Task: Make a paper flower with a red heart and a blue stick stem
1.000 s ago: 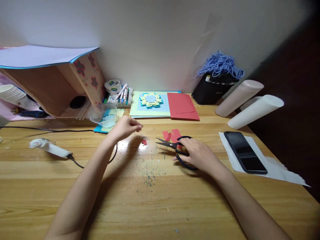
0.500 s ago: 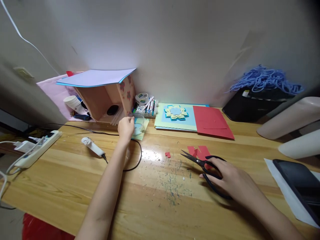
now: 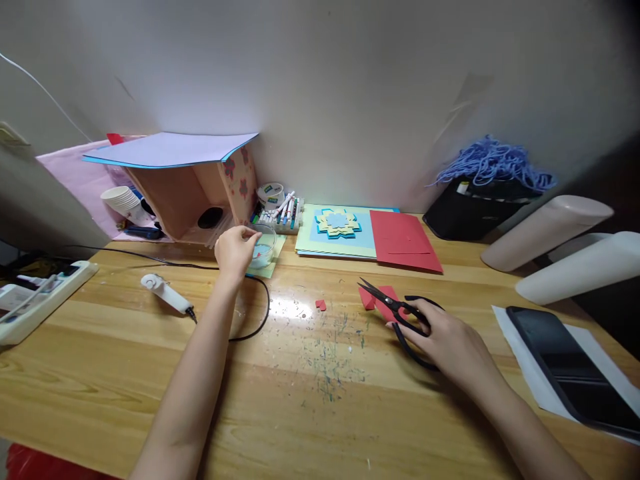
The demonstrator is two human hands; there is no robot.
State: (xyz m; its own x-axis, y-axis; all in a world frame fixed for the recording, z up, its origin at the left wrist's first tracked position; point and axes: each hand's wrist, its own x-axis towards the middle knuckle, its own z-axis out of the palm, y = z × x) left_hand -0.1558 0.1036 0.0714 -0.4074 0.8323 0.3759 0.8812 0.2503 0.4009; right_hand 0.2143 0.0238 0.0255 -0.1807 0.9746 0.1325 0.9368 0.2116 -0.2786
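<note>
My left hand [image 3: 233, 255] is closed in a pinch just left of a clear plastic cup [image 3: 265, 248]; whatever the fingertips hold is too small or hidden to make out. A tiny red bit shows through the cup, which stands by a yellow-green paper [image 3: 274, 263]. My right hand [image 3: 445, 337] grips black-handled scissors [image 3: 393, 307], their blades slightly apart and pointing up-left. Below the blades lie cut red paper scraps [image 3: 389, 311]. A small notched red piece [image 3: 321, 305] lies on the table to their left.
At the back are a box [image 3: 200, 193], markers [image 3: 285, 212], a layered paper flower [image 3: 338, 223], red paper [image 3: 405, 241] and a black bag of blue yarn [image 3: 465, 213]. A phone [image 3: 560, 373] lies right. A white glue gun-like tool [image 3: 165, 292] with a black cord lies left.
The view has shifted, so most things sit further left. A red bit now shows in the cup. My left fingers are more plainly pinched; the right hand still holds the scissors.
</note>
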